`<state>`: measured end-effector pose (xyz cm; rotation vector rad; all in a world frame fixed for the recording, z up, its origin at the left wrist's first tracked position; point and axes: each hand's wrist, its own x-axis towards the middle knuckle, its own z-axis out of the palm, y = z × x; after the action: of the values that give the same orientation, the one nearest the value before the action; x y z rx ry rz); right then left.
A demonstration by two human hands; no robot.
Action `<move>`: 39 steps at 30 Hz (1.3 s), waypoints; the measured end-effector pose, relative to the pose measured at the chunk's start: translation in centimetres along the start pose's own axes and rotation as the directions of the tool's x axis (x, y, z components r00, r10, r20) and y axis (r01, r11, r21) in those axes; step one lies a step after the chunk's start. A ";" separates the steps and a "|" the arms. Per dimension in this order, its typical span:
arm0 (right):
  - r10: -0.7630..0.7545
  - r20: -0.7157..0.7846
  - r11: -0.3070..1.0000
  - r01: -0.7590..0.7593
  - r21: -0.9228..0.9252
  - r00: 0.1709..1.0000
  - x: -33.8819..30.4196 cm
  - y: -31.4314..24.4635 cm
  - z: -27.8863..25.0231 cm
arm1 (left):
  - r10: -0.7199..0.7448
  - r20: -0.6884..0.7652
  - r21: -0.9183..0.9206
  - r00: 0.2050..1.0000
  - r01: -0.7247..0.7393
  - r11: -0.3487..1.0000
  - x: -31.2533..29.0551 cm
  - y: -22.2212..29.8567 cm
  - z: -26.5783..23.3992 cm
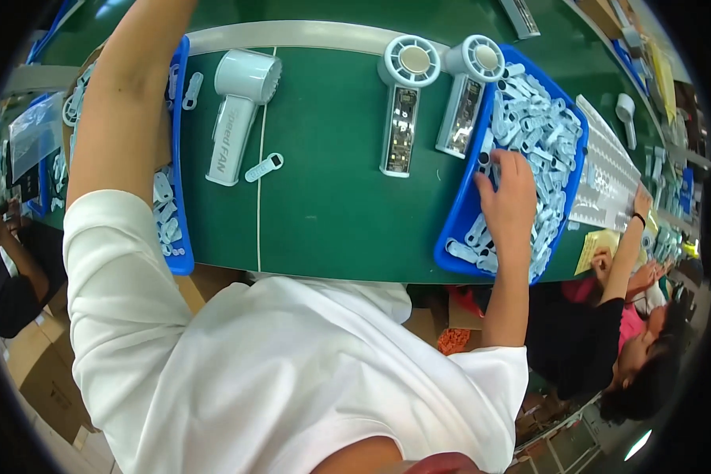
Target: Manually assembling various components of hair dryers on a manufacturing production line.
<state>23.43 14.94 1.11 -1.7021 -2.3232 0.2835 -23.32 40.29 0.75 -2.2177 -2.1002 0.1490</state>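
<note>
My right hand [510, 193] reaches over the blue bin [448, 225] on the right. Its fingers are curled, with thumb and fingertips closed at one end of a small pale-blue plastic cover [484, 159]. Many similar pale covers [541, 118] fill the bin. My left arm [122, 103] stretches up past the top edge, so the left hand is out of the picture. Left of centre lies a pale handheld fan [237, 110] with a loose cover [264, 167] beside it. Two fans with uncovered circuit boards, one [403, 103] and another [468, 91], lie left of the right bin.
Another blue bin [183, 229] with covers stands at the left, partly behind my arm. The green table [332, 213] has a pale strip along its far side. At right, a co-worker's hand [642, 201] touches a clear plastic tray [604, 178]. Another person sits far left.
</note>
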 end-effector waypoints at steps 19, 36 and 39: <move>-0.019 -0.207 0.986 -0.015 -0.164 0.978 -4.3 -1.4 -1.6 | 0.039 -0.335 -0.332 0.941 -0.079 -0.940 -28.2 8.7 -9.9; -0.165 0.035 0.838 0.122 0.533 0.986 -8.9 -10.4 2.9 | 0.157 0.242 -0.460 0.958 0.255 -0.851 -39.8 21.9 0.9; -0.018 0.128 0.571 -0.095 0.815 0.992 -8.6 -11.6 1.7 | 0.103 0.192 -0.634 0.976 0.203 -0.746 -39.2 21.8 0.8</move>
<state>14.94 3.21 2.26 -1.2311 -1.7126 1.2901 -3.93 -0.08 -2.29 -1.5960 -2.2878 -3.8208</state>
